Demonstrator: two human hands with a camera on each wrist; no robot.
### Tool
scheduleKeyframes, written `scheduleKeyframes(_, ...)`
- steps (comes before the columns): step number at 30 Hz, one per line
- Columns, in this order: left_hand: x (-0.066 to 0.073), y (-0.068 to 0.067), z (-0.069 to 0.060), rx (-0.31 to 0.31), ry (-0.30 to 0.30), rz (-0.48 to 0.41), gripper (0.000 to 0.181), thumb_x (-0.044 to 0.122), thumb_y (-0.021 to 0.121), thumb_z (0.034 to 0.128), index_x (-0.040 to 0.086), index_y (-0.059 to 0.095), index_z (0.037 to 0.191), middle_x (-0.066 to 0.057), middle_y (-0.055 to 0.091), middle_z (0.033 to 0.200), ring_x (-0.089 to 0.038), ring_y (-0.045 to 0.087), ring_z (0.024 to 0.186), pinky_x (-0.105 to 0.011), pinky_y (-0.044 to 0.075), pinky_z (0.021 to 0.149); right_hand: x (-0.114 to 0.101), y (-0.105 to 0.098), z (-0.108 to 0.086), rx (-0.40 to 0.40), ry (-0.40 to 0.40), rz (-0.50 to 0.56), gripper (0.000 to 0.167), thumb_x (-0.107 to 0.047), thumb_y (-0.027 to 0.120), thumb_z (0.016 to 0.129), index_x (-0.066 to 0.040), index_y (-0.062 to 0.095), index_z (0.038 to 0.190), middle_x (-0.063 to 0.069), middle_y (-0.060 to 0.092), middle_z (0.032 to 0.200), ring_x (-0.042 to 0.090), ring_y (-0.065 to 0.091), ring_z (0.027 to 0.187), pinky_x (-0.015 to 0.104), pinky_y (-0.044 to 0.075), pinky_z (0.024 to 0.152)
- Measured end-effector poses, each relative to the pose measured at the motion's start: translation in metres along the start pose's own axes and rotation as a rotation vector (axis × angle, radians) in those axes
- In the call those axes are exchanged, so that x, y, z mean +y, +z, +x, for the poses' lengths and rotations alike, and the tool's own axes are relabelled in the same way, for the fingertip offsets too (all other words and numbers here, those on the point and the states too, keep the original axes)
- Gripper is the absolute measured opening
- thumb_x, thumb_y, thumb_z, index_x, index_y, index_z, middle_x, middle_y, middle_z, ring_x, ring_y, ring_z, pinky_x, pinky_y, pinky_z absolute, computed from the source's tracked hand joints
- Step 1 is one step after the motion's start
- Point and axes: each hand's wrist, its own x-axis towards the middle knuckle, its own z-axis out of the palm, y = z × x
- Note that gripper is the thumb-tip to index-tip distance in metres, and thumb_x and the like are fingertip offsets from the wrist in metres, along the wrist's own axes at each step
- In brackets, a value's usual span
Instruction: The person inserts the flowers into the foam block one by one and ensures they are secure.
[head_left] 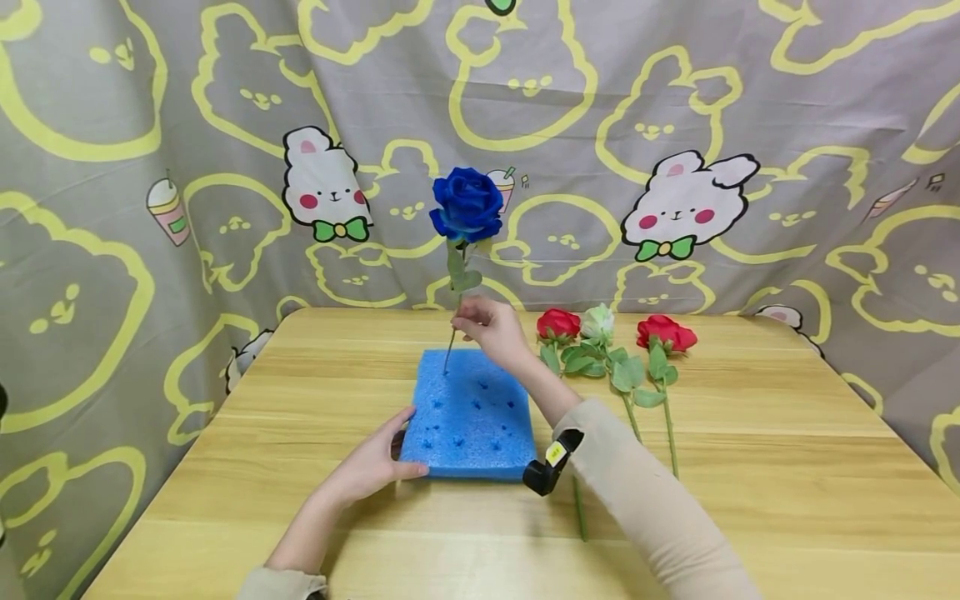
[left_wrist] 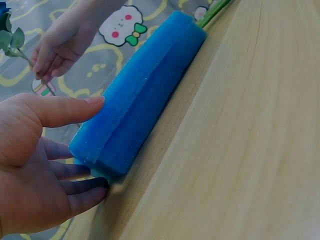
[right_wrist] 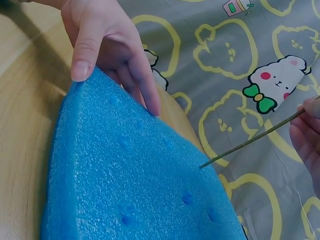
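A blue foam block [head_left: 457,421] with several small holes in its top lies on the table. My left hand [head_left: 375,462] holds its near left corner, the thumb [left_wrist: 75,109] on one face and the fingers spread along the side. Above the block's far left part, my right hand [head_left: 491,329] pinches the stem of a blue artificial rose [head_left: 467,204] between thumb and fingertips. The rose stands nearly upright, leaning slightly. In the right wrist view, the lower end of the stem [right_wrist: 240,146] meets the foam's top; how deep it sits cannot be seen.
Right of the block lie two red roses [head_left: 558,325] [head_left: 667,333] and a pale white-green rose [head_left: 597,323] on the wooden table [head_left: 780,467], their stems toward me. My right forearm passes over some stems. A patterned curtain [head_left: 525,108] hangs behind the table.
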Motion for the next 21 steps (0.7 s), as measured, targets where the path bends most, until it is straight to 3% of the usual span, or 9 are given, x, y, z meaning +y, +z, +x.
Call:
scheduleKeyframes(10,-0.001,0.0,0.001,0.0,-0.012,-0.002,0.093,0.024,0.078,0.0734,0.002,0.025,0.146,-0.024,0.028,0.146,-0.041,0.031,0.13,-0.055,0.025,0.104,0.006,-0.004,0.001,-0.005,0.025,0.035,0.009,0.0,0.06,0.088,0.007,0.062,0.093,0.019,0.065,0.09,0.03,0.062,0.083,0.049,0.052,0.073)
scheduleKeyframes(17,-0.004,0.001,0.002,0.009,-0.021,0.0,0.092,0.024,0.078,0.073,0.004,0.025,0.146,-0.023,0.03,0.145,-0.039,0.032,0.13,-0.055,0.026,0.104,0.01,0.004,0.001,-0.061,0.005,-0.1,0.007,-0.003,0.062,0.087,0.001,0.065,0.092,0.012,0.066,0.087,0.023,0.063,0.079,0.032,0.054,0.065)
scheduleKeyframes(21,-0.004,0.002,0.002,0.004,-0.027,-0.016,0.092,0.024,0.078,0.0736,0.004,0.025,0.146,-0.023,0.03,0.145,-0.04,0.034,0.129,-0.054,0.028,0.103,0.009,0.009,0.003,-0.064,0.025,-0.127,0.007,-0.005,0.062,0.088,0.0,0.065,0.093,0.01,0.065,0.088,0.02,0.062,0.08,0.026,0.053,0.063)
